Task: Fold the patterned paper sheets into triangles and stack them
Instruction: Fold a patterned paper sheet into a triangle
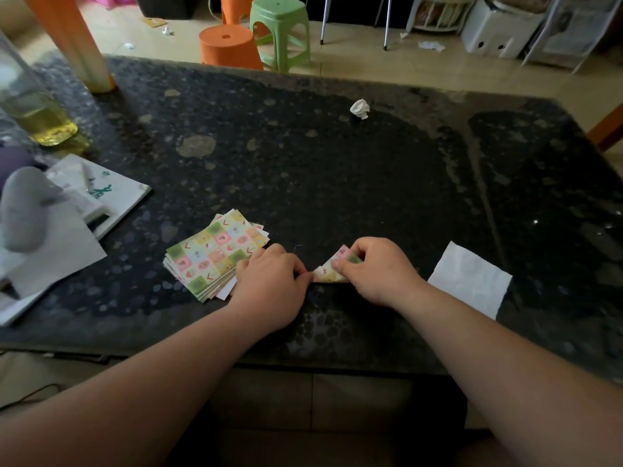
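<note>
Just one cam here, head-worn and wide-angle, tilted forward and down over the dark surface. It sits close above the near edge, with the floor and stools across the top.

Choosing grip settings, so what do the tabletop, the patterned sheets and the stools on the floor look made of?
Tabletop: probably polished stone, dark speckled, glossy with reflections. Patterned stack and folded sheet: thin matte printed paper; fanned edges, holds a fold. Green stool and nearer orange stool: moulded plastic, uniform colour, slight sheen.
</note>
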`<state>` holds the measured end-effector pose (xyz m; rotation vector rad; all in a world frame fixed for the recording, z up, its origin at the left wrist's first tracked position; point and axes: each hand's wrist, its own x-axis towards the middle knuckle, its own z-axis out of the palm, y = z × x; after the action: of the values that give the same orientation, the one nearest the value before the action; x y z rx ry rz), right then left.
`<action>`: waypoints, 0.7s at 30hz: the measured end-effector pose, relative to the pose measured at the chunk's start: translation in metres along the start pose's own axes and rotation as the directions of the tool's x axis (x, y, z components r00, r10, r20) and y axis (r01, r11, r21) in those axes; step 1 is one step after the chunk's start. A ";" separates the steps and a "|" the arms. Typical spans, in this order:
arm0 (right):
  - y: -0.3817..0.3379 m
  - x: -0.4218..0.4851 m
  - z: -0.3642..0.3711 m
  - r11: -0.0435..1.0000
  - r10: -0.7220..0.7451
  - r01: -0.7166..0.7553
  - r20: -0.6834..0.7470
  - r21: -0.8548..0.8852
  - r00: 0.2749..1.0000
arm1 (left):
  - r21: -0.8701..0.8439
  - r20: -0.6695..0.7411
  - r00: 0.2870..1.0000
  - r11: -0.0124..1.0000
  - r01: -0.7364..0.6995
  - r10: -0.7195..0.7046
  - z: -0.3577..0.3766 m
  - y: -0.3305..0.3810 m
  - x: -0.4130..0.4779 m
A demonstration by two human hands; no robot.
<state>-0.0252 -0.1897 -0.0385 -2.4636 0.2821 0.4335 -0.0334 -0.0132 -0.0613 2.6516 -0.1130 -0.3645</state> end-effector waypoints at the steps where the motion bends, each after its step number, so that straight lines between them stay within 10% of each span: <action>1: 0.000 0.001 0.002 1.000 0.005 -0.005 -0.008 -0.006 1.000 | -0.009 -0.012 1.000 1.000 0.003 -0.003 0.000 0.000 0.000; 6: 0.008 -0.002 -0.003 0.995 -0.059 0.057 0.026 0.083 0.998 | -0.059 -0.036 0.997 0.996 -0.066 0.064 -0.002 -0.003 -0.005; 13: 0.032 -0.016 -0.044 0.935 -0.259 0.346 0.511 -0.081 0.820 | 0.000 0.148 0.962 0.973 -0.231 0.228 -0.019 -0.015 -0.008; 21: 0.026 -0.019 -0.018 0.938 -0.299 0.327 0.206 -0.119 0.932 | -0.070 0.198 0.954 0.974 -0.214 0.224 -0.024 -0.015 0.005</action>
<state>-0.0468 -0.2195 -0.0320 -2.5313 -0.2295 0.5568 -0.0220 0.0102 -0.0482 2.5149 -0.4548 -0.5574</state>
